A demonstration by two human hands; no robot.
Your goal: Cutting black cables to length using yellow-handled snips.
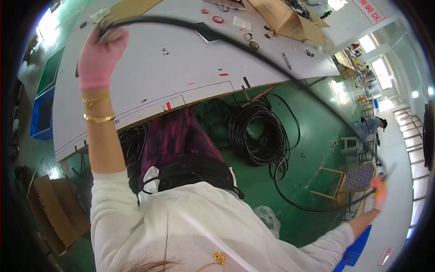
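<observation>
A thick black cable (253, 53) spans from hand to hand, bowed over the white table (136, 72). My left hand (103, 59), in a pink glove, is closed around it above the table's far left part. Stretched out to the far right, my right hand (379, 195) is also gloved and closed on the cable. Something orange-yellow shows at those right fingers, with a blurred greyish shape beyond; I cannot make out what it is. From the right hand the cable curves down and back to a large black cable coil (258, 133) on the green floor.
Tape rolls (218, 19), a marker pen (286, 60) and a dark flat object (207, 32) lie on the table, beside an open cardboard box (290, 22). A patterned chair (358, 177) stands at right. Blue crates (43, 114) and a cardboard box (56, 213) are at left.
</observation>
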